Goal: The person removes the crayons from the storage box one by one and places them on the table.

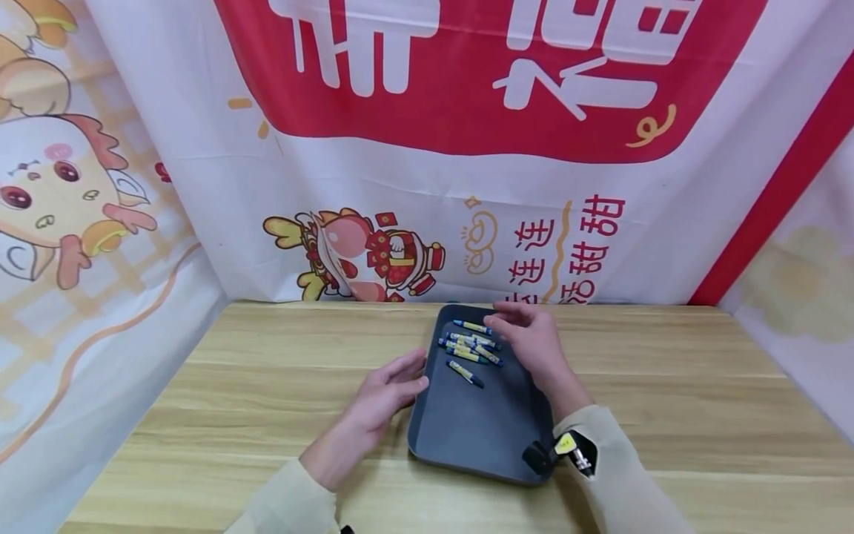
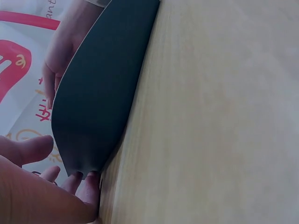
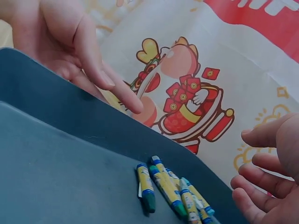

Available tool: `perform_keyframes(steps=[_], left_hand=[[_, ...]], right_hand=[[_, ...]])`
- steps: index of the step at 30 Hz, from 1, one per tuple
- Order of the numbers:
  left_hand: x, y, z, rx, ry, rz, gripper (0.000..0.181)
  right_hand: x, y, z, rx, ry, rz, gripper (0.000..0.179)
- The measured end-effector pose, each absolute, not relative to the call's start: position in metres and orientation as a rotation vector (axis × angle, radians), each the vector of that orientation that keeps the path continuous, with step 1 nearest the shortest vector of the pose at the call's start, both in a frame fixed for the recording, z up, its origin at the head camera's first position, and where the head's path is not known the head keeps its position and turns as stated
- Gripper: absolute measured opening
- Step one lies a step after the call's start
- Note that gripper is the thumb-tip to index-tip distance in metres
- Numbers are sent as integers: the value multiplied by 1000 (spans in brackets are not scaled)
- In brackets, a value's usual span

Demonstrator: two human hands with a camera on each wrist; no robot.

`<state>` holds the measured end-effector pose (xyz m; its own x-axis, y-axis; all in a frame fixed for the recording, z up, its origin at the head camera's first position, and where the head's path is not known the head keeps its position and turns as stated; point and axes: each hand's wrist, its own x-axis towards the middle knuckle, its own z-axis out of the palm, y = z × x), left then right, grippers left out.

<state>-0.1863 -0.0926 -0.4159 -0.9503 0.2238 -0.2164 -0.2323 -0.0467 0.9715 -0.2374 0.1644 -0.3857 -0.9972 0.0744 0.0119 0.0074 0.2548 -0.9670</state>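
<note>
A dark grey rectangular tray (image 1: 480, 437) lies on the table, its far end holding several crayons (image 1: 465, 373) in yellow and blue wrappers with green or blue ends. Most of the crayons (image 3: 168, 189) are bunched together; one lies a little apart on the near side and another on the far side. Along the tray's left side, my left hand (image 1: 394, 386) has its fingers extended, and in the left wrist view its fingertips touch the outer wall. My right hand (image 1: 530, 345) hovers by the far right of the tray, fingers loosely bent, with nothing in its grasp.
The wooden table (image 1: 267, 400) stretches out on both sides of the tray. Behind it hangs a white and red printed cloth (image 1: 454, 178), and another patterned cloth (image 1: 80, 222) covers the left side. A small camera mount (image 1: 565, 449) sits on the right wrist, above the tray's near right corner.
</note>
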Motion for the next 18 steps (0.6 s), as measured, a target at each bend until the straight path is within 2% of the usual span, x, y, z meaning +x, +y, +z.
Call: perform_keyframes(steps=[18], left_hand=[[-190,-92,-417,-28,1948,1986,55]], right_hand=[[-241,162,-403,-159,-2561,1798,33]])
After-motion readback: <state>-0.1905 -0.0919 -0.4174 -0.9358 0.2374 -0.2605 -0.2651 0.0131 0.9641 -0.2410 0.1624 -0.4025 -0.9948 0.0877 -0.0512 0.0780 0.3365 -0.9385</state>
